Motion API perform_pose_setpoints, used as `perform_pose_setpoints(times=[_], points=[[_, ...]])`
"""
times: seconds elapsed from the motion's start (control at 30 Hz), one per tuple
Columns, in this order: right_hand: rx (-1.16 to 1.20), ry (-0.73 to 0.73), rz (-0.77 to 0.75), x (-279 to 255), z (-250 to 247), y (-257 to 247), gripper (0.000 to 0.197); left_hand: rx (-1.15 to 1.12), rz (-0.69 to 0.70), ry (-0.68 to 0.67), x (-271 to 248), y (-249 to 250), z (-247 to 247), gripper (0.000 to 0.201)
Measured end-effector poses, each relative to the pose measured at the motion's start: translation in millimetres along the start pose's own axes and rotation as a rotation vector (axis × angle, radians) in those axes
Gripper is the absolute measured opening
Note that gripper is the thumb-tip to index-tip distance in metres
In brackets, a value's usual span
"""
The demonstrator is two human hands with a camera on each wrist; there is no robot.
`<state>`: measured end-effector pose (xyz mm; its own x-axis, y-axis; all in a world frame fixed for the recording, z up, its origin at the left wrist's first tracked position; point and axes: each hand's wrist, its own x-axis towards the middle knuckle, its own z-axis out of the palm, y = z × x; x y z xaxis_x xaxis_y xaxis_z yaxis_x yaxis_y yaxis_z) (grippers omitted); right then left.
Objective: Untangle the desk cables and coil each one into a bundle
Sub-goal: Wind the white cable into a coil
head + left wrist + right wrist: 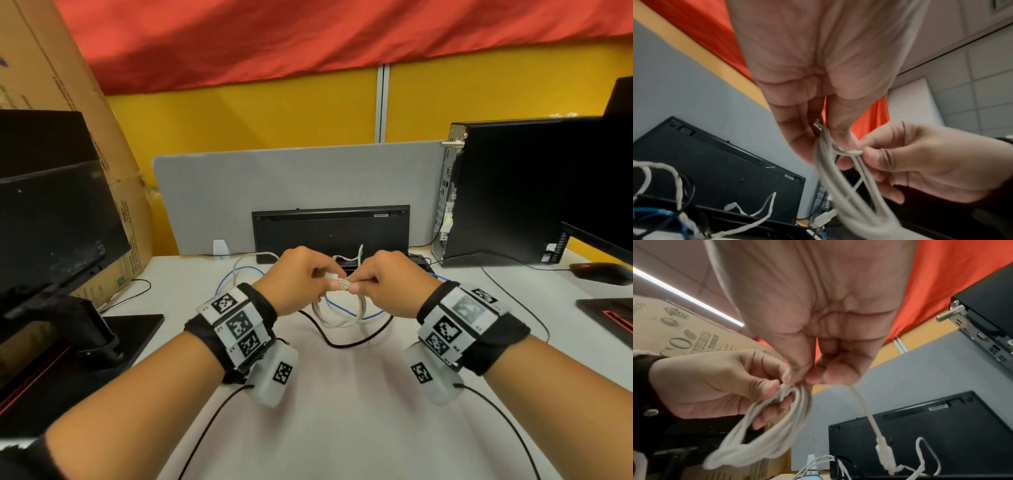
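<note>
A white cable [339, 310] hangs as a coil of several loops between my two hands, above the middle of the desk. My left hand [325, 274] pinches the top of the coil [849, 194] near a metal plug end. My right hand [356, 286] pinches the same bunch from the other side. In the right wrist view a loose white tail [869, 415] drops from my right hand [807, 376] to a connector [884, 451]. A blue cable [239, 270], a black cable [342, 339] and another white cable [253, 255] lie on the desk below.
A black keyboard [330, 233] leans upright against the grey divider [291, 181]. A PC tower [513, 192] and a mouse [599, 272] are at the right. A monitor [51, 205] on its stand and a cardboard box [85, 120] are at the left.
</note>
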<state>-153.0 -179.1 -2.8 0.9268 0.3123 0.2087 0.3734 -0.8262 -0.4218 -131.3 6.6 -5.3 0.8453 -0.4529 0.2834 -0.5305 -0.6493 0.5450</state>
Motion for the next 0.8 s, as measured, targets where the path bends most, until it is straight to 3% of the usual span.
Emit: perform_pose_setpoints(times=[0.2, 0.3, 0.4, 0.5, 0.67, 0.8], points=[[-0.061, 0.113, -0.027, -3, -7, -1, 0.016, 0.089, -0.015, -0.043, 1, -6, 5, 0.014], [-0.152, 0.106, 0.012, -2, -13, -4, 0.020, -0.080, -0.042, 0.046, 1, -9, 6, 0.004], [-0.106, 0.161, 0.084, -1, -12, -1, 0.020, -0.242, -0.063, 0.117, 0, -10, 10, 0.006], [0.251, 0.346, 0.116, -4, 2, 7, 0.016, -0.333, -0.060, 0.190, -1, -8, 16, 0.009], [1.085, 0.281, 0.371, -3, 9, 5, 0.014, -0.350, -0.083, 0.291, -3, -8, 21, 0.011], [1.077, 0.250, 0.328, -9, 15, -1, 0.012, -0.381, -0.098, 0.305, -4, -9, 22, 0.011]])
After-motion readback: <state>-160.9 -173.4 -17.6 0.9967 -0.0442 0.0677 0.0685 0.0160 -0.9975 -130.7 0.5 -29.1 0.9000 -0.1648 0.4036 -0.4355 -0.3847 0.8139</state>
